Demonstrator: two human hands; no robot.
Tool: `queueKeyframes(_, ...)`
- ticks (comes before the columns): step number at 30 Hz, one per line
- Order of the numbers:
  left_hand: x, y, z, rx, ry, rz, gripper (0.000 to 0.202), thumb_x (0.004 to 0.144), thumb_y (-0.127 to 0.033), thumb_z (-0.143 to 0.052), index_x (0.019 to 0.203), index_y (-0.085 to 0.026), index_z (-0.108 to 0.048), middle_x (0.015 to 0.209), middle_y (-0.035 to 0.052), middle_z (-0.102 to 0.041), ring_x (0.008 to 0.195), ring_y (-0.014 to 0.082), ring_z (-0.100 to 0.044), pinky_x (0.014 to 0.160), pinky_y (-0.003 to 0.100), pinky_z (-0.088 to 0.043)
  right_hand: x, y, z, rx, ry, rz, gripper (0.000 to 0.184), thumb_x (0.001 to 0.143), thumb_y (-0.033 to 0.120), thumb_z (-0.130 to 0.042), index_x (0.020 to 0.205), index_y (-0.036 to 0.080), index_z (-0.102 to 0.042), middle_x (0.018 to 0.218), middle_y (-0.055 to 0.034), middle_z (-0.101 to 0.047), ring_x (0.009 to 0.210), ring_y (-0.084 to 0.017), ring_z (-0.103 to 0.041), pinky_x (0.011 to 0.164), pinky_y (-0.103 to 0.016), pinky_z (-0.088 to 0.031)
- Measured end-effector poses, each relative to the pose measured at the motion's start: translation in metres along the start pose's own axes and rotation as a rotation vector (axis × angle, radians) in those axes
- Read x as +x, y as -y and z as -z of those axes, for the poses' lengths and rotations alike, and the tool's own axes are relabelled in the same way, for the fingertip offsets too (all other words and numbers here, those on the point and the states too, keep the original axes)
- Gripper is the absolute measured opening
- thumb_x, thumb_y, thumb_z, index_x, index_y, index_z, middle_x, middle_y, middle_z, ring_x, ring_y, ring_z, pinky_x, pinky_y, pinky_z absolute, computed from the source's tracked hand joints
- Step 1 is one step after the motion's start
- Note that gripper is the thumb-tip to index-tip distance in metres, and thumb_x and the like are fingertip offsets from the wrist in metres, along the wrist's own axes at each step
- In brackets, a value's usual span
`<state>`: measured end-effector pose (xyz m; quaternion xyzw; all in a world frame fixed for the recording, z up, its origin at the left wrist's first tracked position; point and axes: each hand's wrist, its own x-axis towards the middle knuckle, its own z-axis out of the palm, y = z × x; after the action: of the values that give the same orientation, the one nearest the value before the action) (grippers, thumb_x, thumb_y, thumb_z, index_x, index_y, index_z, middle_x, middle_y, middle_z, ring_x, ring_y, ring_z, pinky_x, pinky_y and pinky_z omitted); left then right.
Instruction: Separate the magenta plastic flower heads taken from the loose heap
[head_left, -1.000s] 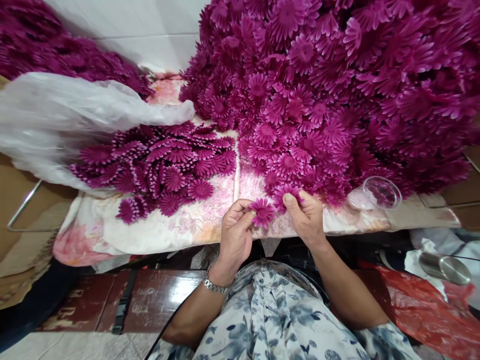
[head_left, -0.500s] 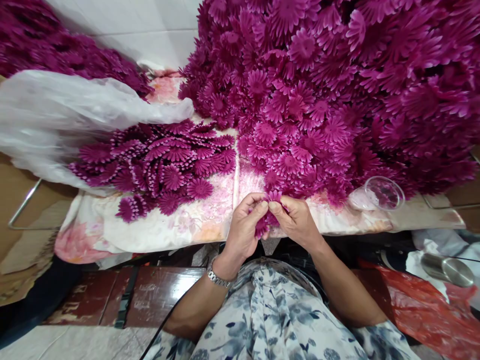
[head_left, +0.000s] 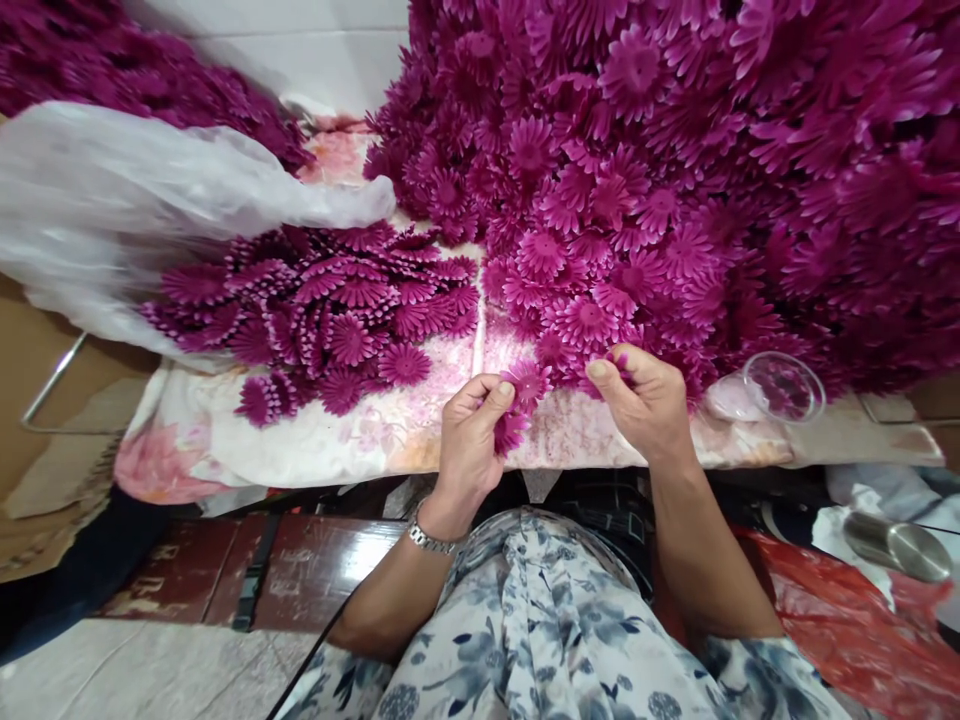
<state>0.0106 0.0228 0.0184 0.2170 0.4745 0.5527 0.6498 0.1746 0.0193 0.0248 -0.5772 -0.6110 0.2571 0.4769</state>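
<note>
My left hand (head_left: 469,435) is closed on a small stack of magenta fabric flower heads (head_left: 517,408) at the near edge of the table. My right hand (head_left: 641,400) lies a little to the right, its fingers curled onto a flower (head_left: 611,365) at the foot of the big loose heap of flowers (head_left: 675,170). A flatter group of stacked flower heads (head_left: 337,310) lies to the left on the floral cloth (head_left: 352,440).
A clear plastic cup (head_left: 780,385) lies on its side right of my right hand. A white plastic bag (head_left: 135,210) covers the left, with more flowers (head_left: 112,70) behind. A metal flask (head_left: 896,545) and red plastic (head_left: 840,620) lie low right.
Both hands were together on the stack half a second ago. Now my right hand has moved right to the heap's edge, while my left hand keeps the stack.
</note>
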Motion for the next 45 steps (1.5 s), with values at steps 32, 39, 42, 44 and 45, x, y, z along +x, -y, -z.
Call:
queueKeyframes(32, -0.003, 0.012, 0.010, 0.023, 0.150, -0.182, 0.041, 0.060, -0.016, -0.078, 0.097, -0.016, -0.062, 0.085, 0.0061, -0.073, 0.075, 0.0140, -0.067, 0.069, 0.024, -0.052, -0.029, -0.009, -0.018, 0.245, 0.176, -0.187, 0.023, 0.084, 0.040, -0.056, 0.076, 0.018, -0.053, 0.057, 0.0071, -0.037, 0.051, -0.006, -0.032, 0.048, -0.020, -0.027)
queueKeyframes(39, 0.000, 0.011, 0.007, 0.094, 0.171, -0.248, 0.028, 0.070, -0.021, -0.072, 0.097, -0.019, -0.067, 0.090, 0.0048, -0.073, 0.084, 0.0148, -0.067, 0.081, 0.026, -0.049, -0.024, 0.000, -0.014, 0.184, 0.152, -0.100, 0.027, 0.086, 0.039, -0.053, 0.069, 0.018, -0.051, 0.059, 0.0055, -0.038, 0.053, -0.007, -0.034, 0.051, -0.022, -0.029)
queueKeyframes(42, 0.008, 0.004, -0.005, 0.211, 0.187, -0.342, 0.024, 0.073, -0.020, -0.068, 0.096, -0.020, -0.069, 0.094, 0.0031, -0.071, 0.085, 0.0134, -0.065, 0.081, 0.023, -0.048, -0.007, 0.006, -0.008, -0.019, 0.027, 0.076, 0.023, 0.086, 0.036, -0.052, 0.071, 0.018, -0.056, 0.069, 0.0008, -0.049, 0.067, -0.012, -0.045, 0.062, -0.026, -0.038)
queueKeyframes(44, 0.018, -0.001, -0.019, 0.287, 0.203, -0.429, 0.023, 0.075, -0.018, -0.065, 0.097, -0.020, -0.069, 0.098, 0.0026, -0.070, 0.088, 0.0136, -0.063, 0.082, 0.024, -0.047, 0.012, 0.009, -0.003, -0.183, -0.089, 0.197, 0.021, 0.087, 0.035, -0.052, 0.075, 0.019, -0.059, 0.078, -0.0022, -0.057, 0.078, -0.015, -0.050, 0.073, -0.030, -0.040)
queueKeyframes(45, 0.025, -0.003, -0.027, 0.324, 0.219, -0.470, 0.024, 0.076, -0.017, -0.062, 0.098, -0.021, -0.068, 0.098, 0.0027, -0.070, 0.088, 0.0143, -0.063, 0.082, 0.025, -0.047, 0.022, 0.009, -0.001, -0.265, -0.136, 0.236, 0.021, 0.087, 0.035, -0.052, 0.076, 0.019, -0.060, 0.080, -0.0032, -0.059, 0.082, -0.017, -0.051, 0.078, -0.032, -0.040)
